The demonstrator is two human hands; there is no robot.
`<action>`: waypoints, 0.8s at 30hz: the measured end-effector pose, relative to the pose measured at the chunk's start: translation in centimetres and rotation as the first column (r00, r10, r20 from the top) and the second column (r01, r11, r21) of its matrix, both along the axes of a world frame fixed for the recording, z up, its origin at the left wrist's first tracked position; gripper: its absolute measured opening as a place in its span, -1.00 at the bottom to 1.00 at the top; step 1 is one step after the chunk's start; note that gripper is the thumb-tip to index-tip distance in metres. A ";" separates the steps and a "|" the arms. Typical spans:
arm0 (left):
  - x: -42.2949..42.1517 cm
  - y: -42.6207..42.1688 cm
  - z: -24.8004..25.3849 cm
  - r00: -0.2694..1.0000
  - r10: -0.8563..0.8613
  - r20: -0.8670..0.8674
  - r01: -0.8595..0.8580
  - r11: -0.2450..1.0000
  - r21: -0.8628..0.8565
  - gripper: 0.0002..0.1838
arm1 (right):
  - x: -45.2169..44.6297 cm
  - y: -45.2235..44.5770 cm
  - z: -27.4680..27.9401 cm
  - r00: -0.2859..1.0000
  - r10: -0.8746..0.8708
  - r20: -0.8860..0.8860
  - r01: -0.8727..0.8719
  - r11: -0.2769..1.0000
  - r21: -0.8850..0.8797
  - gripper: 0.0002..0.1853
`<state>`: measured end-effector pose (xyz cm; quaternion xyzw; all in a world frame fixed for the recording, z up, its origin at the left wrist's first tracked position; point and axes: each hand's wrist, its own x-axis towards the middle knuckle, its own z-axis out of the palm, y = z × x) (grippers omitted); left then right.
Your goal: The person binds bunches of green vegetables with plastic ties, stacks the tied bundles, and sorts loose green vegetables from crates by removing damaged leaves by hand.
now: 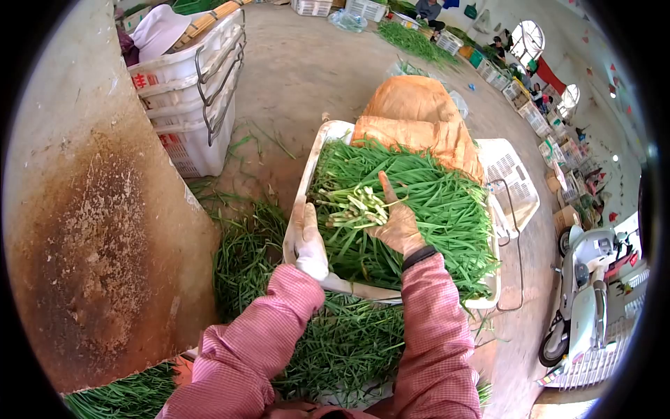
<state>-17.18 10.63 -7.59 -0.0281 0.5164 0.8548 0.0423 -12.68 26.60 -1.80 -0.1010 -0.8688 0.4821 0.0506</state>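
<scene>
A white plastic crate in front of me is heaped with long green leaves that look like garlic chives. On top lies a bunch of pale stem ends, pointing towards my left side. My left hand, in a whitish glove, is upright with straight fingers at the crate's left side, just apart from the stem ends. My right hand rests against the right side of the bunch, its forefinger stretched out and thumb apart. Its lower fingers are partly hidden. Orange-brown sacking covers the crate's far end.
Stacked white crates with a pale hat on top stand left, behind a rusty board. Loose greens cover the floor near me. A scooter is parked right. Several people work far off among crates.
</scene>
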 end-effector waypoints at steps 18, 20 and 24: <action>10.4 6.6 10.5 0.484 -0.532 -0.695 0.649 0.751 -0.123 0.08 | 13.5 -2.6 6.7 0.838 -0.504 -0.210 0.134 0.563 -0.815 -0.25; 11.9 6.3 10.8 0.389 -0.498 -0.775 0.611 0.769 -0.188 0.09 | 16.0 -2.2 6.6 0.863 -0.418 -0.283 0.131 0.727 -0.674 -0.27; 13.7 6.4 11.0 0.319 -0.507 -0.801 0.620 0.751 -0.228 0.08 | 18.9 -0.4 6.1 0.902 -0.160 -0.402 0.005 0.933 -0.360 -0.31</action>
